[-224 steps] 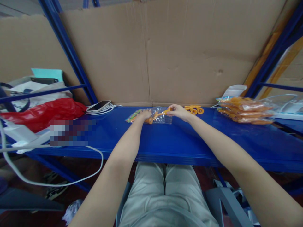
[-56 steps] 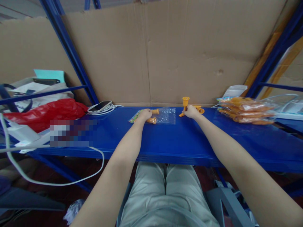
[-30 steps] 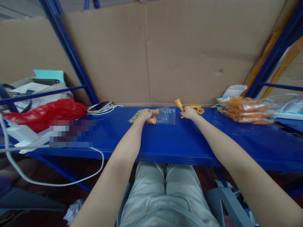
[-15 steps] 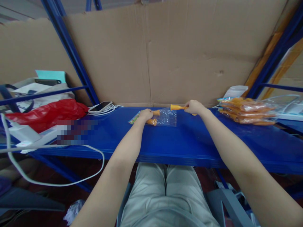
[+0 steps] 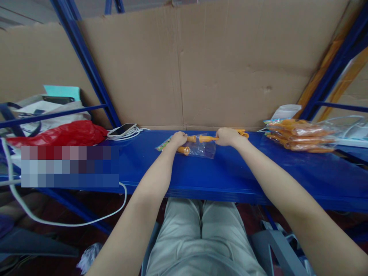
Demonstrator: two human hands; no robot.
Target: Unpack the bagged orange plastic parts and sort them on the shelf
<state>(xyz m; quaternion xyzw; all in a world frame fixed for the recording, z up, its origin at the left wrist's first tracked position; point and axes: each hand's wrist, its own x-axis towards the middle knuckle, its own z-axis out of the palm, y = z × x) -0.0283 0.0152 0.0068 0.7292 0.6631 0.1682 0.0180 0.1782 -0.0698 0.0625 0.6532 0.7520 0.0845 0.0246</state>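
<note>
A clear plastic bag (image 5: 207, 150) with a colourful printed end lies flat on the blue tabletop. My left hand (image 5: 178, 138) is closed on its left part. Orange flared ends, including one orange plastic piece (image 5: 184, 150), stick out beside that hand, over or within the bag. In my closed right hand (image 5: 227, 137) is another long orange plastic piece (image 5: 207, 138). Its flared end points left, over the right part of the bag, and a looped orange part shows beyond the hand. Whether that end is inside the bag, I cannot tell. My fingers hide the middle of it.
Several bagged orange pieces (image 5: 301, 134) are stacked on the right. A phone (image 5: 123, 130) on coiled white cable lies at the left, near a red plastic bag (image 5: 63, 134). A loose white cable (image 5: 86, 223) hangs past the front edge. A cardboard panel (image 5: 230, 69) stands behind.
My right hand has moved left and slightly nearer, carrying the orange piece's flared end over the bag. My left hand has stayed almost in place.
</note>
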